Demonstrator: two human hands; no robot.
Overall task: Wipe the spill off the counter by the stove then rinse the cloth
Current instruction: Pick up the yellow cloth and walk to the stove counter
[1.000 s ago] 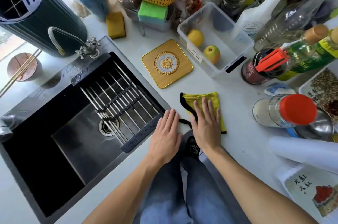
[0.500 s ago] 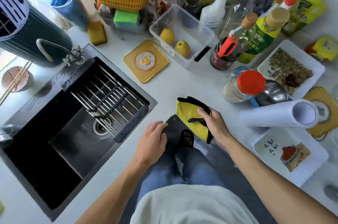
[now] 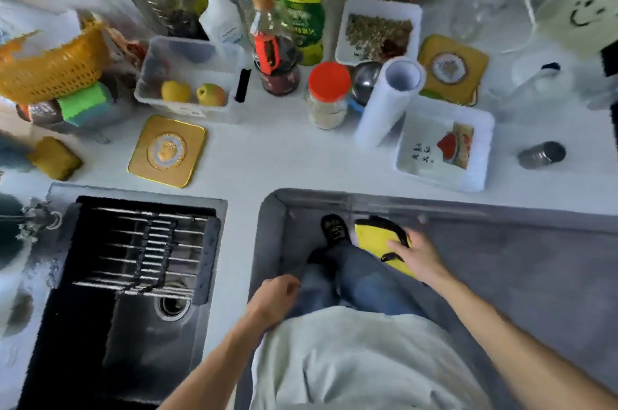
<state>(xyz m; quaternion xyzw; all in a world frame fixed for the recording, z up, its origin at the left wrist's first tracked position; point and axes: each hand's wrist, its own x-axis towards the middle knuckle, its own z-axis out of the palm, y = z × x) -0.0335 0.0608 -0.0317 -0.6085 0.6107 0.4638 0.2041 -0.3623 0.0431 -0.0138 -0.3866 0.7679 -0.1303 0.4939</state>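
The right hand (image 3: 414, 254) holds the yellow cloth with black trim (image 3: 378, 239), fingers curled on it, out past the near edge of the white counter (image 3: 267, 155), above the grey floor. The left hand (image 3: 276, 292) hangs near the body, fingers loosely curled, holding nothing. The picture is blurry, so I see no spill or stove. Grip the cloth well, then lay it flat on the wet spot and wipe. The black sink (image 3: 133, 276) waits at the left for rinsing.

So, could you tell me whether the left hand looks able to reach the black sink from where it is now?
Probably yes. The left hand hangs loosely curled and holds nothing, just beside the black sink, with only a strip of bare white counter between them.
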